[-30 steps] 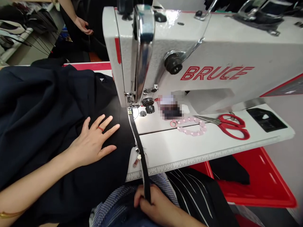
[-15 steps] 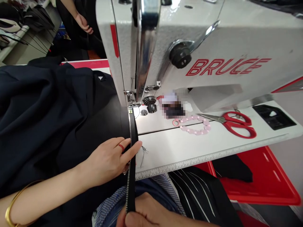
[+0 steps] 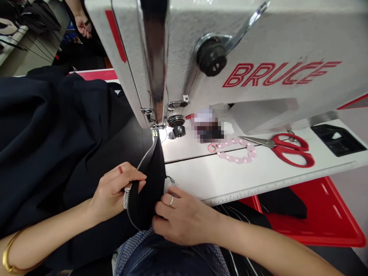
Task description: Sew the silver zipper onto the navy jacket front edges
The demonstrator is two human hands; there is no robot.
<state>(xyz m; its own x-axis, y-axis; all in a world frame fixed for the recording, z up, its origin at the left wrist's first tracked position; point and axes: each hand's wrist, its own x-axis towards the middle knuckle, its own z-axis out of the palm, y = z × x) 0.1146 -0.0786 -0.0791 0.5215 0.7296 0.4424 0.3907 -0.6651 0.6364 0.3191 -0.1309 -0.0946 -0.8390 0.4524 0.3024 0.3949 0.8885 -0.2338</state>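
My left hand pinches a black zipper with metal teeth, lifting its tape into a loop. The zipper's far end lies under the presser foot of a white sewing machine. Dark fabric spreads flat beneath and to the left of the zipper. My right hand is closed at the fabric's near right edge, its fingers curled over the cloth; the fingertips are partly hidden. Loose thread ends stick out beside that edge.
Red-handled scissors and a pink bead bracelet lie on the machine bed. A ruler strip runs along the table's front edge. Below right stands a red bin. Another person's hand shows at the back left.
My left hand has moved left, lifting and bending the zipper that lay straight. My right hand let go of the zipper's near end and moved up to the fabric edge. The view has moved closer.
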